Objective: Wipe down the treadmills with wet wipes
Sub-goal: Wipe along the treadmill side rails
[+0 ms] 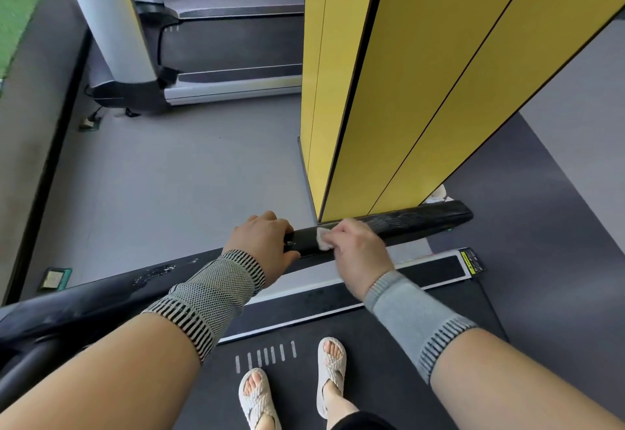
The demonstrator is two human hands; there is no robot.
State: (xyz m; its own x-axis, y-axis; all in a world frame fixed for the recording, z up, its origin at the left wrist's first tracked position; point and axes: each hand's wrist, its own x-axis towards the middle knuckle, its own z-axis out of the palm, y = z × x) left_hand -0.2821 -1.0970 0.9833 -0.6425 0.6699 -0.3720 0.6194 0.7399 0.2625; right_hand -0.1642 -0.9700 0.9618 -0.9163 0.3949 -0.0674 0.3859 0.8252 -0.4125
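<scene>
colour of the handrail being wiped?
Black, glossy; the handrail shows best in the head view, with the white wet wipe pressed on it.

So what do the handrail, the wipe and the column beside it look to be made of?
Handrail: seemingly black plastic or rubber coating, glossy, streaked where wet. Wipe: thin white fabric or paper, crumpled in the right hand. Column: smooth yellow panels with dark seams, probably laminate or painted metal.

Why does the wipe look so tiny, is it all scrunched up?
Yes, scrunched. The wet wipe shows only as a small white wad in the right hand, pressed on the black handrail, not spread flat.
</scene>
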